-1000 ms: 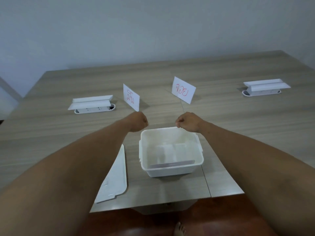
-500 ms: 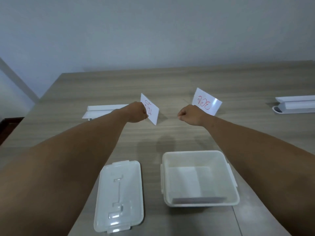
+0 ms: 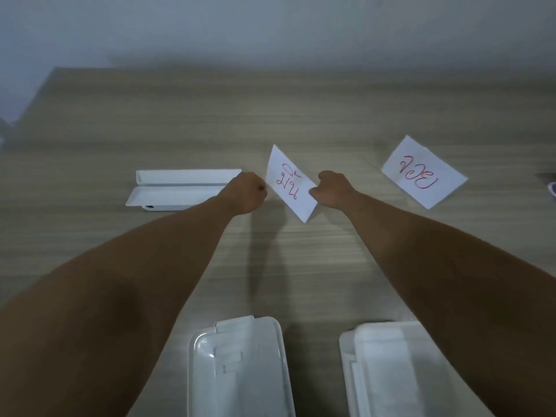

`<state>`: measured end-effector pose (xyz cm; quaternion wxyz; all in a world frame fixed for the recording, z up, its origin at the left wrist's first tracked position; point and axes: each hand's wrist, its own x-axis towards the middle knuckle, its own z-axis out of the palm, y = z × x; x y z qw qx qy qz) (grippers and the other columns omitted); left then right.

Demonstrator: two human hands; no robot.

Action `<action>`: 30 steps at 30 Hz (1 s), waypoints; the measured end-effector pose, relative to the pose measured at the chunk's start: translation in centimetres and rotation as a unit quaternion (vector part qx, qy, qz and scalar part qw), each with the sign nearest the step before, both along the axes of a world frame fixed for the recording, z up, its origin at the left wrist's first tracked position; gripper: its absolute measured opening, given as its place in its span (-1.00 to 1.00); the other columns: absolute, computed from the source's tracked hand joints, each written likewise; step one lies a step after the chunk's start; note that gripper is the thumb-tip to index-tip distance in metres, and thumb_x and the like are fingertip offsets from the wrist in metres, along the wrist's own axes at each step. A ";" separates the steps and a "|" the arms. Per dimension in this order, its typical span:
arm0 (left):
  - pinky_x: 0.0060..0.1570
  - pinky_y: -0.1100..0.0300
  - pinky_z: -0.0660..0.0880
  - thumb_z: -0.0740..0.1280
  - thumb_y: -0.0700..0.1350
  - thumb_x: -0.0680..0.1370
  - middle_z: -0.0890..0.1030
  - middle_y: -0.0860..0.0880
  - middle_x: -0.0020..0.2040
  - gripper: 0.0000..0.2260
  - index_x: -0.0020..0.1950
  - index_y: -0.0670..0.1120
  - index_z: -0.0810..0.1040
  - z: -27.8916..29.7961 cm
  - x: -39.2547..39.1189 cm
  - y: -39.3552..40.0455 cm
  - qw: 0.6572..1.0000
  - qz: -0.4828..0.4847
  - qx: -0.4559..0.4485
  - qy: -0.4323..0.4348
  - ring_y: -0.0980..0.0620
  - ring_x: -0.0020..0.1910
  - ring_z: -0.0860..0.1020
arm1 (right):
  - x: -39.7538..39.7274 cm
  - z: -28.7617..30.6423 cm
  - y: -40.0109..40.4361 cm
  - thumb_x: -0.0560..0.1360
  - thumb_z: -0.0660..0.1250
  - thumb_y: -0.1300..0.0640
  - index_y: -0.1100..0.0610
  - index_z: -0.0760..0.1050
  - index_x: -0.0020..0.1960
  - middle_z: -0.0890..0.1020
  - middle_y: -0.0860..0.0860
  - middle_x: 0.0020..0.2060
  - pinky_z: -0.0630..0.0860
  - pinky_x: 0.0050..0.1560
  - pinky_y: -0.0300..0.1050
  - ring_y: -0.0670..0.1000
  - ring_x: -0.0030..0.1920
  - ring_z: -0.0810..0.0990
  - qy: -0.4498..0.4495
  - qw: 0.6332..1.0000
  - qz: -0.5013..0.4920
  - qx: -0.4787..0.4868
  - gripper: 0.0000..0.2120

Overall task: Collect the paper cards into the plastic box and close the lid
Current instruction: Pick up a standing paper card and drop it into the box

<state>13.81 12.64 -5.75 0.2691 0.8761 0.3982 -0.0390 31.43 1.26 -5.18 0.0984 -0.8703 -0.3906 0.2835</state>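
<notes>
My left hand (image 3: 247, 192) and right hand (image 3: 336, 189) pinch one paper card (image 3: 290, 185), fingers clenched on its edges to lift it flat. The second card (image 3: 424, 173) lies on the surface. The open plastic box (image 3: 388, 371) and lid (image 3: 240, 368) wait nearby.

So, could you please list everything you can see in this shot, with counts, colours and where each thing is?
paper cards: two, white with red handwriting; one between the two hands, the other lying on the table to the right
plastic box: one, translucent white, open, near edge at right, partly behind the right forearm
lid: one, translucent white, flat on the table left of the box
card stand: one fully seen, white, far left, empty; a sliver of something shows at the right edge
table: one, grey-brown wood grain
wall: pale grey, behind the table
left hand: fist closed at the card's left edge
right hand: closed at the card's right edge
</notes>
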 end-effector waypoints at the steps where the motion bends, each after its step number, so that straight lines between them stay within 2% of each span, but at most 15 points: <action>1: -0.16 0.05 0.57 0.19 -0.14 0.54 0.65 -0.16 -0.26 -0.71 -0.31 -0.24 0.53 -1.0 0.2 0.5 1.000 0.003 -0.009 0.001 -0.12 -0.27 0.59 | -0.3 -1.0 0.8 0.53 0.22 0.17 0.29 0.40 0.32 0.53 0.20 0.28 0.51 0.09 -0.05 0.17 0.20 0.54 0.005 1.000 -0.009 -0.004 -0.61; 4: 0.08 0.04 0.55 0.19 -0.15 0.57 0.68 -0.17 0.09 -0.73 0.04 -0.19 0.66 -2.5 0.7 0.8 1.000 0.009 -0.018 -0.003 -0.13 0.05 0.64 | -0.5 -3.6 1.8 0.49 0.21 0.25 0.26 0.51 0.09 0.61 0.20 0.10 0.41 -0.17 -0.13 0.20 0.02 0.59 -0.005 0.998 -0.039 0.043 -0.79; 5: 0.23 0.03 0.48 0.21 -0.14 0.58 0.59 -0.17 0.27 -0.70 0.25 -0.16 0.59 -2.8 0.9 1.0 1.000 0.008 -0.013 -0.011 -0.14 0.23 0.56 | -0.6 -4.1 1.7 0.48 0.21 0.27 0.23 0.51 -0.04 0.62 0.18 0.02 0.39 -0.23 -0.14 0.19 -0.04 0.58 -0.007 0.996 -0.054 0.065 -0.87; 7: 0.44 -0.04 0.28 0.28 -0.07 0.58 0.29 -0.19 0.51 -0.45 0.54 -0.10 0.22 -2.8 1.1 1.0 1.000 0.004 0.002 -0.024 -0.19 0.48 0.29 | -0.4 -4.5 1.2 0.46 0.20 0.30 0.18 0.42 -0.25 0.56 0.14 -0.16 0.31 -0.31 -0.15 0.13 -0.15 0.51 -0.010 0.992 -0.058 0.109 -0.87; 9: 0.50 -0.08 0.14 0.35 -0.03 0.55 0.09 -0.20 0.59 -0.27 0.60 -0.04 0.01 -2.3 1.4 1.2 0.999 0.011 0.026 -0.035 -0.22 0.56 0.10 | 0.0 -4.1 0.6 0.47 0.23 0.29 0.20 0.49 -0.20 0.56 0.12 -0.17 0.28 -0.24 -0.16 0.08 -0.15 0.49 0.005 0.989 -0.039 0.142 -0.89; 11: 0.54 -0.08 0.07 0.38 -0.01 0.53 0.04 -0.20 0.60 -0.22 0.60 -0.02 -0.02 -1.4 1.5 1.0 0.998 0.010 0.052 -0.031 -0.20 0.59 0.03 | 0.6 -2.9 -0.5 0.49 0.26 0.27 0.25 0.60 -0.01 0.62 0.13 -0.06 0.30 -0.16 -0.20 0.07 -0.08 0.52 0.027 0.987 -0.015 0.161 -0.84; 13: 0.54 -0.06 0.11 0.40 -0.01 0.52 0.13 -0.21 0.58 -0.25 0.59 -0.04 0.06 -0.1 1.6 0.2 0.997 0.004 0.073 -0.029 -0.20 0.57 0.11 | 1.2 -1.2 -1.9 0.50 0.29 0.26 0.26 0.61 0.11 0.65 0.14 0.04 0.33 -0.11 -0.22 0.07 0.00 0.57 0.046 0.984 0.011 0.174 -0.78; 15: 0.44 -0.01 0.25 0.39 -0.06 0.52 0.34 -0.21 0.46 -0.42 0.51 -0.08 0.28 1.4 1.8 -0.8 0.996 0.011 0.069 -0.049 -0.20 0.46 0.31 | 1.7 0.7 -3.4 0.49 0.32 0.27 0.26 0.62 0.12 0.67 0.15 0.06 0.39 -0.07 -0.22 0.07 0.01 0.59 0.061 0.979 0.027 0.194 -0.77; 17: 0.26 0.03 0.39 0.37 -0.12 0.53 0.51 -0.21 0.27 -0.65 0.31 -0.14 0.51 3.3 2.1 -3.1 0.994 0.028 0.060 -0.084 -0.18 0.29 0.47 | 2.5 2.9 -6.1 0.48 0.33 0.27 0.26 0.64 0.09 0.68 0.15 0.05 0.42 -0.08 -0.21 0.01 -0.05 0.58 0.065 0.975 0.035 0.208 -0.78; 19: 0.07 0.11 0.43 0.38 -0.12 0.51 0.62 -0.18 0.13 -0.78 0.11 -0.18 0.63 5.3 2.5 -5.2 0.993 0.042 0.043 -0.106 -0.14 0.14 0.55 | 3.4 4.8 -8.5 0.47 0.35 0.26 0.26 0.64 0.08 0.68 0.15 0.05 0.44 -0.12 -0.21 -0.02 -0.07 0.56 0.069 0.972 0.031 0.222 -0.79; 21: -0.05 0.18 0.38 0.41 -0.11 0.49 0.66 -0.15 0.02 -0.81 0.02 -0.20 0.66 7.4 3.3 -8.5 0.993 0.039 0.025 -0.105 -0.05 -0.01 0.55 | 4.6 6.7 -12.0 0.46 0.39 0.26 0.26 0.64 0.07 0.68 0.13 0.05 0.46 -0.21 -0.29 -0.03 -0.06 0.56 0.070 0.967 0.019 0.246 -0.80; 23: -0.12 0.19 0.36 0.43 -0.12 0.49 0.65 -0.13 -0.08 -0.82 -0.01 -0.22 0.67 9.2 3.8 -11.8 0.993 0.038 0.011 -0.115 -0.02 -0.11 0.52 | 5.6 8.1 -15.5 0.44 0.43 0.24 0.25 0.64 0.06 0.67 0.11 0.03 0.50 -0.17 -0.29 -0.02 -0.08 0.58 0.081 0.959 0.002 0.273 -0.80; 26: -0.29 0.21 0.34 0.43 -0.14 0.49 0.59 -0.11 -0.20 -0.83 -0.01 -0.22 0.68 11.7 4.4 -16.7 0.994 0.026 0.001 -0.110 -0.02 -0.22 0.47 | 6.9 9.6 -20.4 0.41 0.48 0.21 0.21 0.64 0.01 0.68 0.08 -0.03 0.63 0.04 0.03 0.06 -0.03 0.66 0.103 0.949 -0.013 0.299 -0.81; 28: -0.30 0.23 0.36 0.45 -0.13 0.49 0.61 -0.11 -0.20 -0.83 0.00 -0.21 0.70 12.6 4.5 -19.5 0.995 0.018 -0.006 -0.098 0.00 -0.22 0.47 | 7.4 10.4 -23.6 0.40 0.49 0.17 0.19 0.65 0.00 0.69 0.07 -0.06 0.64 0.06 0.09 0.08 0.00 0.68 0.117 0.946 -0.012 0.303 -0.81; 30: -0.18 0.16 0.47 0.47 -0.12 0.47 0.65 -0.13 -0.16 -0.81 0.02 -0.18 0.71 12.9 4.2 -21.6 0.996 0.014 -0.025 -0.083 -0.01 -0.19 0.51 | 7.3 11.0 -25.8 0.43 0.47 0.11 0.20 0.67 0.01 0.69 0.08 -0.07 0.66 0.00 0.07 0.08 -0.02 0.68 0.125 0.945 -0.012 0.301 -0.79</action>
